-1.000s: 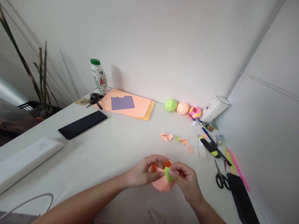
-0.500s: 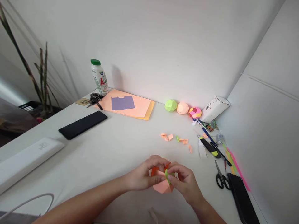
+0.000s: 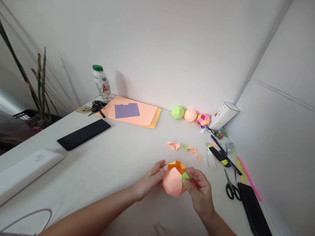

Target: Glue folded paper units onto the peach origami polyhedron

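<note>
Left hand [image 3: 150, 181] now, thumb and fingers curled onto the left rim of the peach paper ball [image 3: 173, 183], and the right hand [image 3: 202, 190] pinches the green piece [image 3: 185, 178] on its right! Those left fingers have drawn back from over the opening, baring more orange inside. The opening faces up; roundish ball, long axis hard to tell, between the hands at the table's [image 3: 118, 157] near side.

Room: home or office, you cannot tell
Your flat white desk [image 3: 118, 157]: a papercraft spot
Signs: black-handled metal scissors [image 3: 231, 185], flat peach paper sheet [image 3: 147, 113], tall brownish-green plant [image 3: 43, 88]
</note>
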`<state>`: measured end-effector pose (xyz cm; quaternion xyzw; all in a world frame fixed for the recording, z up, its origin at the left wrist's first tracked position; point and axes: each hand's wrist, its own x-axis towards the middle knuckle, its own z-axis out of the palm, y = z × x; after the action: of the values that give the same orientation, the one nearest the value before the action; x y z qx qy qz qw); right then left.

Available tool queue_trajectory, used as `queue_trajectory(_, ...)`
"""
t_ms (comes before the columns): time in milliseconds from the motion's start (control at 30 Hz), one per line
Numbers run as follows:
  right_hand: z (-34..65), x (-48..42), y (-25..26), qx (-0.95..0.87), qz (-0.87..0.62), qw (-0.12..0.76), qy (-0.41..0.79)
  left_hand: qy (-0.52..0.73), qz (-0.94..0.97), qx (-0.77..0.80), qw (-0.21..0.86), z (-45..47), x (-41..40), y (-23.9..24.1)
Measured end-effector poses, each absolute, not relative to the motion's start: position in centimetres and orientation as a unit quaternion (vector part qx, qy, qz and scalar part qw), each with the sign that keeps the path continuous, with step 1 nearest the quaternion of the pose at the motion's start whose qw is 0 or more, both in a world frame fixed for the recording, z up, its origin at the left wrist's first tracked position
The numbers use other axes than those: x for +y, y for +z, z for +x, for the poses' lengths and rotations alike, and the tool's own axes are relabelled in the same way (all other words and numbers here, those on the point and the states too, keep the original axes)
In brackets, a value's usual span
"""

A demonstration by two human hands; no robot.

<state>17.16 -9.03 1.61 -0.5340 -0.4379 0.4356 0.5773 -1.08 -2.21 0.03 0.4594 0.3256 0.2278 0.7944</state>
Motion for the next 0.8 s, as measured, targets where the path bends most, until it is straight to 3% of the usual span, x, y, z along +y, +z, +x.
queue_trajectory(100,17.05,-9.19,1.46,-0.423,-0.549,0.578,0.431,0.162,0.37,0.202,0.892,-0.8,-2.43,0.67)
queue_trajectory(200,16.91,-9.23,1.53,-0.447,-0.549,0.565,0.424,0.164,0.339,0.182,0.908,-0.59,-2.73,0.82)
queue_trajectory(433,16.94,-8.99,1.43,-0.529,-0.508,0.527,0.429,0.278,0.436,0.266,0.813,-0.91,-2.22,0.68)
queue_trajectory(800,16.92,-8.68,0.98,-0.439,-0.527,0.51,0.519,0.297,0.507,0.279,0.76,-1.03,-2.2,0.84)
